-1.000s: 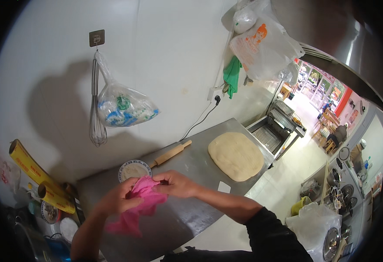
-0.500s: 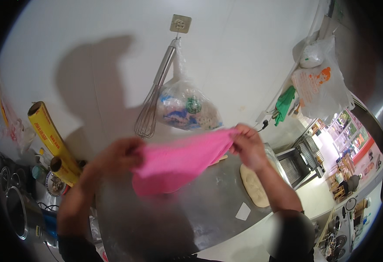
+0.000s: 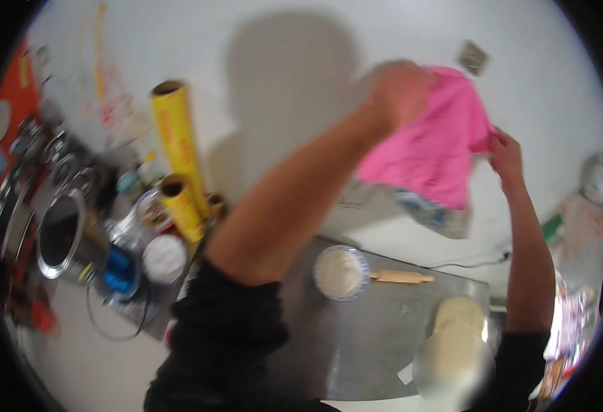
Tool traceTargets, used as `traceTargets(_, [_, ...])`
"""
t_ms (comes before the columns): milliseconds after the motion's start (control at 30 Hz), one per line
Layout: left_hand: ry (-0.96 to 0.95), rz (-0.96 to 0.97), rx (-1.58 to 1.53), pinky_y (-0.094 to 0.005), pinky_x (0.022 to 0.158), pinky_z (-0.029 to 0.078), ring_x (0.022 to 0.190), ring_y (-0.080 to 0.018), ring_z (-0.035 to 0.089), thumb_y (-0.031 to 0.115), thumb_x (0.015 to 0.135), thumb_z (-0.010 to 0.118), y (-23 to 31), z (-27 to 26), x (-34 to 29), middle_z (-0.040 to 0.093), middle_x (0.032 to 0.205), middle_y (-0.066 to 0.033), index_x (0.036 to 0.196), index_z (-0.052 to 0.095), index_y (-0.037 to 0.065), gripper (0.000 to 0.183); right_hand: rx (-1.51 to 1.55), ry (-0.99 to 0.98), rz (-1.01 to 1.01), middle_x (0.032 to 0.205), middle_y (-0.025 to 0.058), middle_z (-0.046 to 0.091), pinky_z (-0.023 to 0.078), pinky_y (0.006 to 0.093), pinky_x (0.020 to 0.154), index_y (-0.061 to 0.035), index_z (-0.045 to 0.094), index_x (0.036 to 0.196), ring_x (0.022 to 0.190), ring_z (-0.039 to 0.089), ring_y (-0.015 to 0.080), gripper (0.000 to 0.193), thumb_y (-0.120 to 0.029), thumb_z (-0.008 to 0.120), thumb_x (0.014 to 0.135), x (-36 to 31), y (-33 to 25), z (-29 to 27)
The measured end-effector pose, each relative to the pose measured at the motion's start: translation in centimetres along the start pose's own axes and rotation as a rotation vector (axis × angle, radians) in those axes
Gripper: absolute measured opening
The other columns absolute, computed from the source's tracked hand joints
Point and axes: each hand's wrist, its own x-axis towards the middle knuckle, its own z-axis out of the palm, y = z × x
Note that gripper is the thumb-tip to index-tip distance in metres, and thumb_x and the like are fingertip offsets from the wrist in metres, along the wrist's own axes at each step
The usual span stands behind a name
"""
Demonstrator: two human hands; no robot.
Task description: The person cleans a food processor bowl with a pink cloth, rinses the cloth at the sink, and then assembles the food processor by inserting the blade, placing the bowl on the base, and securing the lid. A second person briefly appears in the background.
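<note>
A pink cloth point(image 3: 432, 141) hangs spread in front of the wall, below and left of a square metal hook plate point(image 3: 472, 58). My left hand point(image 3: 403, 93), blurred, is closed on its upper left corner. My right hand point(image 3: 506, 156) pinches its right edge. Behind the cloth's lower edge shows part of a hanging clear plastic bag point(image 3: 446, 223); the whisk beside it is hidden. On the metal worktop point(image 3: 384, 329) below lie a long piece of pale dough point(image 3: 459, 317), a wooden rolling pin point(image 3: 403, 276) and a patterned bowl of flour point(image 3: 341, 272).
Yellow cardboard-cored rolls point(image 3: 178, 130) stand against the wall at left. Near them are a tall steel pot point(image 3: 61, 237), a blue container point(image 3: 117, 269) and a white tub point(image 3: 164, 259). A black cable point(image 3: 470, 264) runs along the wall behind the worktop.
Both hands have risen with the pink cloth toward the wall hook, and the cloth now hangs down. The view has swung left, bringing the flour bowl and rolling pin into sight.
</note>
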Motion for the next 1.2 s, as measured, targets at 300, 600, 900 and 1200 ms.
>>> traceTargets(300, [0.04, -0.658, -0.517, -0.033, 0.068, 0.05, 0.077, -0.0233, 0.064, 0.011, 0.095, 0.067, 4.7, -4.5, -37.6, 0.067, 0.088, -0.0101, 0.105, 0.071, 0.004, 0.013, 0.067, -0.223, 0.074, 0.085, 0.0042, 0.06, 0.045, 0.0309, 0.077, 0.0004, 0.06, 0.088, 0.081, 0.055, 0.0139, 0.034, -0.031, 0.056, 0.101, -25.0, 12.8, -7.9])
traceTargets(600, [-0.567, -1.331, -0.407, -0.0341, 0.051, 0.039, 0.055, -0.0126, 0.048, 0.029, 0.095, 0.07, 27.1, -21.2, -59.2, 0.058, 0.06, -0.0105, 0.081, 0.07, 0.0, 0.031, 1.002, -0.595, 1.117, 0.093, 0.0158, 0.07, 0.057, 0.0537, 0.09, -0.0003, 0.065, 0.101, 0.096, 0.069, 0.035, 0.041, -0.037, 0.047, 0.104, -75.5, 34.8, -20.2])
traceTargets(900, [-1.092, -0.587, -0.847, -0.0438, 0.056, 0.044, 0.062, -0.0402, 0.06, 0.035, 0.095, 0.067, 52.3, -14.2, -56.1, 0.064, 0.068, -0.018, 0.081, 0.067, 0.003, 0.035, -0.367, -0.979, 0.502, 0.1, 0.0213, 0.073, 0.055, 0.0463, 0.089, -0.0002, 0.067, 0.112, 0.096, 0.07, 0.0359, 0.047, -0.044, 0.059, 0.096, -112.7, 38.0, -25.6])
traceTargets(1200, [-1.797, 0.281, -0.804, -0.047, 0.082, 0.054, 0.095, -0.0369, 0.068, 0.04, 0.092, 0.066, 67.9, -5.2, -56.5, 0.073, 0.096, -0.0169, 0.11, 0.071, 0.008, 0.037, -0.2, -0.03, 1.321, 0.095, 0.0213, 0.073, 0.056, 0.0467, 0.082, -0.0022, 0.065, 0.12, 0.086, 0.071, 0.0387, 0.036, -0.028, 0.057, 0.096, -119.3, 26.9, -30.5])
